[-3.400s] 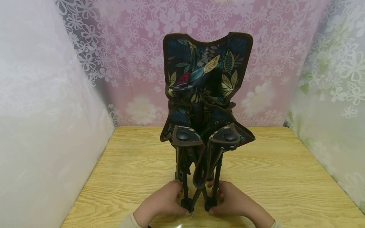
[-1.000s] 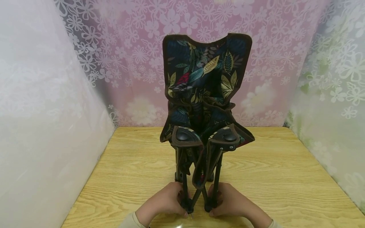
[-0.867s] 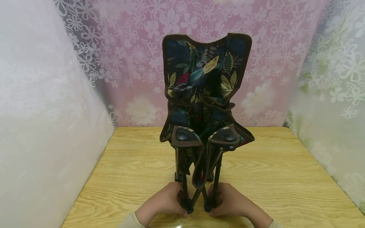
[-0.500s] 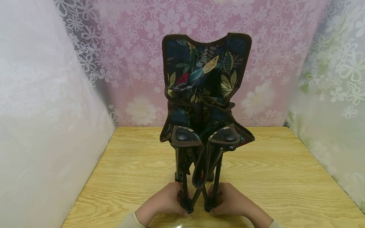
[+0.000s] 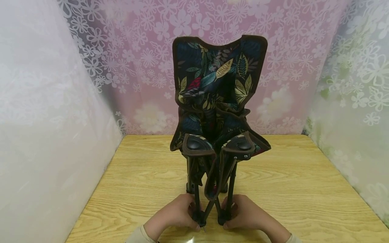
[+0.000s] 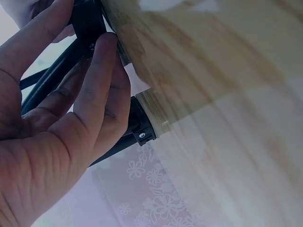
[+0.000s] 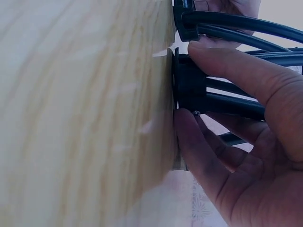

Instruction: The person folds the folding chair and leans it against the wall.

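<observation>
A small folding camp chair [image 5: 218, 72] with dark leaf-print fabric and brown edging stands upright on the table, its black legs drawn close together. My left hand [image 5: 179, 213] pinches the left front foot [image 5: 199, 217] between thumb and fingers. On the other side, my right hand [image 5: 247, 214] grips the right front foot [image 5: 224, 216] the same way. The left wrist view has the fingertips on the black plastic foot [image 6: 89, 22], close over the wood. In the right wrist view, thumb and fingers lie on either side of the foot [image 7: 191, 87]. The fabric sags in folds between the crossed tubes.
The wood-grain table [image 5: 136, 175] extends on both sides of the chair. Behind it hangs a pink flowered backdrop [image 5: 146, 67]. Pale sheeting [image 5: 54, 118] closes in the left side, and flowered sheeting [image 5: 355, 101] the right.
Over the last second, chair and hands have hardly moved. Compared with the earliest frame, my fingers have shifted a little around the front feet, and the chair still stands in the same spot.
</observation>
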Available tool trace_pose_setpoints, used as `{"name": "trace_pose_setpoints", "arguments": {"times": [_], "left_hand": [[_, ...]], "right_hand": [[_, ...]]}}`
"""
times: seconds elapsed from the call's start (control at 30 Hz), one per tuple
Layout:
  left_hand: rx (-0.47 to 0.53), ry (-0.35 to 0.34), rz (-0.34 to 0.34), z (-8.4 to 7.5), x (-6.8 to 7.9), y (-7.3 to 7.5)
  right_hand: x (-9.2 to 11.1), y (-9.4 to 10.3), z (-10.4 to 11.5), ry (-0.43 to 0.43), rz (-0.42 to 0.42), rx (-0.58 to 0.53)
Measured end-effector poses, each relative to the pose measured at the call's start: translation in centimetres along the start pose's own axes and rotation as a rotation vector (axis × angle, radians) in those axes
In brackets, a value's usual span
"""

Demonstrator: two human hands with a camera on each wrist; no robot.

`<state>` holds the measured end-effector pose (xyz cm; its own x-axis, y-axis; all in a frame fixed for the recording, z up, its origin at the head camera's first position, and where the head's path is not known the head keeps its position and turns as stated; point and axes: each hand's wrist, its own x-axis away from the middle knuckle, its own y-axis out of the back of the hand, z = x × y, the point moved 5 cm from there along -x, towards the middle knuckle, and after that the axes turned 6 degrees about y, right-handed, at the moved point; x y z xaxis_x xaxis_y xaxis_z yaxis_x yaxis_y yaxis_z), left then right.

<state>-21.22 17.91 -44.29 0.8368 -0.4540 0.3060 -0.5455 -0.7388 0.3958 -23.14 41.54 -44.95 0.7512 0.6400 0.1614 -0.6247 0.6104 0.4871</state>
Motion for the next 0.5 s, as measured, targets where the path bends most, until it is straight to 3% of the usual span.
{"name": "trace_pose_setpoints", "arguments": {"times": [0.5], "left_hand": [[0.007,-0.003,0.047,0.2,-0.03,0.09]], "right_hand": [[-0.02,0.29,-0.55,0.028,0.003,-0.052]]}}
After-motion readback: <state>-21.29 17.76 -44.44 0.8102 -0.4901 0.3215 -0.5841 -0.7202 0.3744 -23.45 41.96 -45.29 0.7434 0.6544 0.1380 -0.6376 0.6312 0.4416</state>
